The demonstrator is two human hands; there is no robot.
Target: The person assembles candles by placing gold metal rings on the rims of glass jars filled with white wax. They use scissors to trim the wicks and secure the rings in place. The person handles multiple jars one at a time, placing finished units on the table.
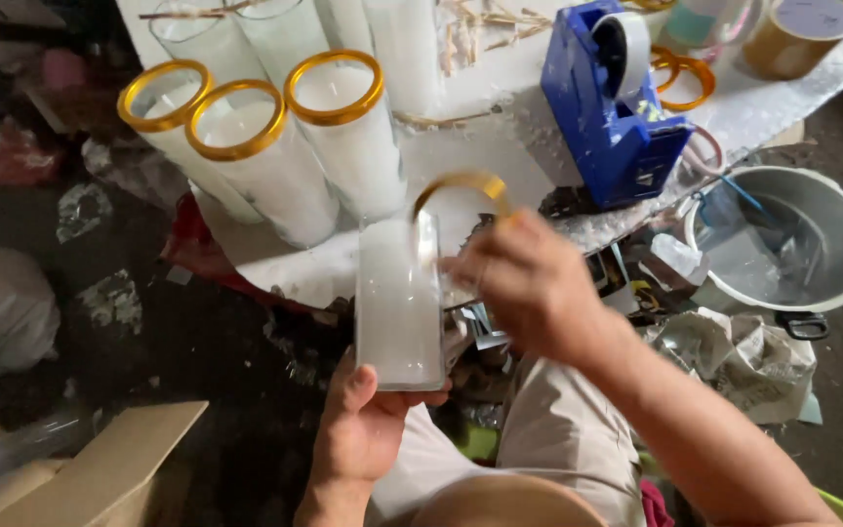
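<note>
My left hand (361,420) grips the base of a tall clear glass filled with white wax (399,298), tilted away from me. A gold ring (461,185) sits at the glass's rim, and my right hand (524,283) holds it there by its right side. Just beyond stand three wax-filled glasses with gold rings on their rims (275,137) on the white table (500,146). Further back are glasses without rings (275,29).
A blue tape dispenser (612,107) stands on the table at right, with loose gold rings (685,78) and a brown tape roll (792,34) behind it. A metal pot (782,239) and crumpled paper (734,356) lie on the floor at right. A cardboard box (100,468) is at lower left.
</note>
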